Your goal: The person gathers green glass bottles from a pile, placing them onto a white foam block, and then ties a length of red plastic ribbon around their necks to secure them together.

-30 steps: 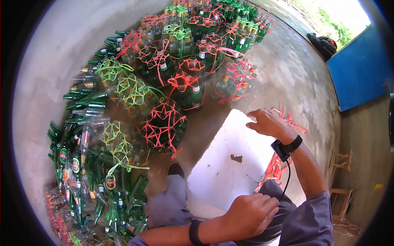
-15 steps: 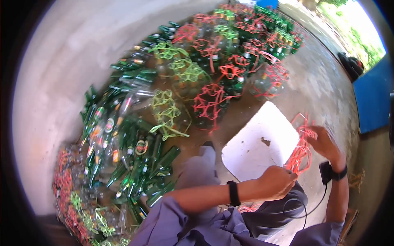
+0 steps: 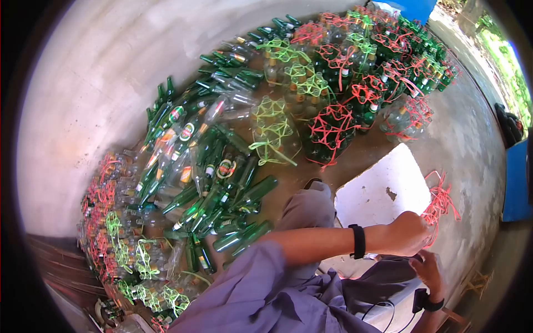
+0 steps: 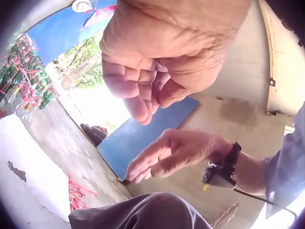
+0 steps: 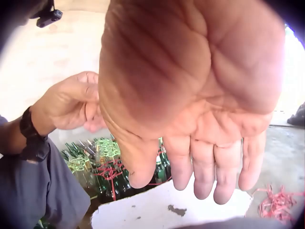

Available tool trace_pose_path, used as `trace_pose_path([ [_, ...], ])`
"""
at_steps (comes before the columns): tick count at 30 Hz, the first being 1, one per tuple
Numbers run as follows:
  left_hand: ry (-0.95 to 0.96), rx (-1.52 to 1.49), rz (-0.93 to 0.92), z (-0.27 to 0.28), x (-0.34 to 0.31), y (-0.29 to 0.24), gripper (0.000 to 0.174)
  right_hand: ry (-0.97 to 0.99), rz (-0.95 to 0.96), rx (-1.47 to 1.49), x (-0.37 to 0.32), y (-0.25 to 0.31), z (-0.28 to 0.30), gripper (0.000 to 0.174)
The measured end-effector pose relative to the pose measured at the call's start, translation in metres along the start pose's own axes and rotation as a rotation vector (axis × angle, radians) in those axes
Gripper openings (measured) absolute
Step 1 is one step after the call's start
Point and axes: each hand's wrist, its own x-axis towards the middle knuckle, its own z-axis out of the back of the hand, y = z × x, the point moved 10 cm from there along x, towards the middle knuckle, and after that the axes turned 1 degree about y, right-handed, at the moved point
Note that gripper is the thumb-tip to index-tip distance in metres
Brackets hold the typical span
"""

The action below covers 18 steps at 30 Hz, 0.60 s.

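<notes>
My left hand point(image 3: 408, 233) hangs over my leg by the near right corner of a white board point(image 3: 373, 191) with a small ragged hole. In the left wrist view its fingers point(image 4: 138, 102) curl loosely with nothing between them. Just below it in the head view is my right hand point(image 3: 430, 272), apart from the left. The right wrist view shows that palm with its fingers point(image 5: 204, 176) stretched out and bare. A tangle of red plastic strips point(image 3: 440, 204) lies on the floor beside the board, beyond both hands.
Bundles of upright bottles netted in red strips point(image 3: 331, 130) and green strips point(image 3: 273, 125) stand ahead. Loose green bottles point(image 3: 258, 191) lie heaped on my left along the wall point(image 3: 111, 83). A blue panel point(image 3: 516, 183) stands at right.
The head view has swung left. My right hand has drawn back from the board's far corner, past the red strips, to near my left hand. The left hand stays near the board's close edge.
</notes>
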Motion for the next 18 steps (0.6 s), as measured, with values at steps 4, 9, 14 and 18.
trace_pose_path([
  [4, -0.004, 0.046, 0.02, 0.002, 0.007, 0.002, 0.015, 0.042, 0.012, -0.09, -0.002, -0.002, -0.039, 0.032],
  [9, -0.171, -0.042, 0.065, 0.02, 0.011, 0.01, 0.012, -0.134, -0.061, -0.156, -0.006, -0.016, -0.036, 0.037],
  [14, -0.193, -0.052, 0.162, 0.039, 0.013, 0.031, 0.009, -0.159, -0.044, -0.129, -0.007, -0.033, -0.043, 0.042],
  [18, -0.23, -0.037, 0.212, 0.055, 0.011, 0.047, 0.015, -0.239, 0.028, -0.089, -0.01, -0.018, -0.035, 0.04],
])
